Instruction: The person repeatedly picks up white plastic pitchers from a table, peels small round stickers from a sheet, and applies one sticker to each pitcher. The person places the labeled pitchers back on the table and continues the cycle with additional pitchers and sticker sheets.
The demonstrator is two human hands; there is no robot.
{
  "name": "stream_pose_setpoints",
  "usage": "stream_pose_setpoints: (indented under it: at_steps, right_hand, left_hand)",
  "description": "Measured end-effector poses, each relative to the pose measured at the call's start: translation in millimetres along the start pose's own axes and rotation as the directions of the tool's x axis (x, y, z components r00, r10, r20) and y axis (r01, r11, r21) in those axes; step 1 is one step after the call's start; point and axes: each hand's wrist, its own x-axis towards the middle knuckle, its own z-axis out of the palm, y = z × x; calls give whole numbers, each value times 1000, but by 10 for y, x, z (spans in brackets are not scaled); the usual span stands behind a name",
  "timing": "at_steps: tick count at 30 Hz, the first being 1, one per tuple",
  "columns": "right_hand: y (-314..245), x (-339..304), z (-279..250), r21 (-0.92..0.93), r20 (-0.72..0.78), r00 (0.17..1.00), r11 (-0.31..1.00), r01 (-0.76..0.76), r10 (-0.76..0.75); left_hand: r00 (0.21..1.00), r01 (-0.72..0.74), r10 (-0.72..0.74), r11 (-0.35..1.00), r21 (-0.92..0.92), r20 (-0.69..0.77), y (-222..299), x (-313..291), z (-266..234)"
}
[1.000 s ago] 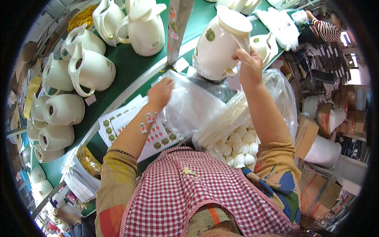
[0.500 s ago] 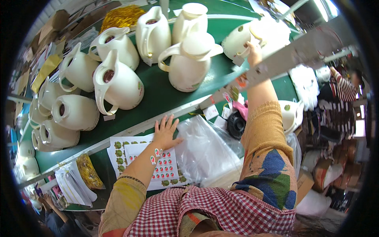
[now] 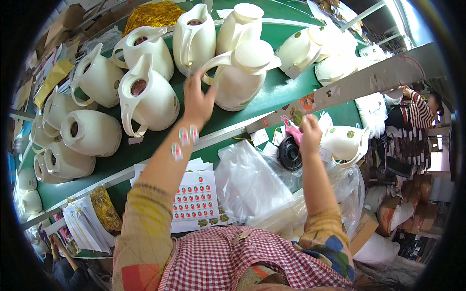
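Standing on the green table [image 3: 272, 99], the lidded jug [image 3: 238, 87] is turning its handle toward the left hand [image 3: 198, 101]. That hand is hovering right at the handle, slightly blurred, its thumb standing apart from loosely opening fingers; whether it is touching the handle, one cannot tell. Three stickers [image 3: 183, 137] are clinging to the left forearm. The right hand [image 3: 310, 132] is hanging near the metal bar [image 3: 364, 82], its fingers curling toward the thumb; whether they are pinching anything, one cannot tell. Just beside it, a pink piece [image 3: 294, 133] and a black disc [image 3: 289, 154] are lying together, and another jug [image 3: 342, 140] is resting to its right. Nearer the person's body, clear bags [image 3: 247, 179] and a sticker sheet [image 3: 194, 196] are lying side by side. Open jugs [image 3: 158, 104] are crowding the table's left, with gold tinsel [image 3: 151, 17] sitting behind them. Far right, a co-worker [image 3: 421, 112] is wearing stripes.
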Motion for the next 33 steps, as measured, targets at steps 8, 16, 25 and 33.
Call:
stream_pose_setpoints:
  at_steps: [8, 16, 25, 33]
  right_hand:
    - [-140, -1889, -263, 219, 276, 901, 891, -398, 335]
    - [-1348, -1622, 47, -129, 493, 749, 814, 567, -443]
    - [-1887, -1696, 89, -392, 737, 640, 632, 669, -220]
    - [-1742, -2086, -454, -253, 795, 568, 737, 627, -210]
  left_hand:
    - [610, 590, -74, 707, -390, 789, -179, 475, -55]
    - [769, 574, -263, 686, -448, 583, 847, -628, -910]
    - [653, 619, -218, 706, -345, 725, 1526, -1621, -1875]
    - [546, 628, -144, 722, -290, 825, 1799, -2012, -1943]
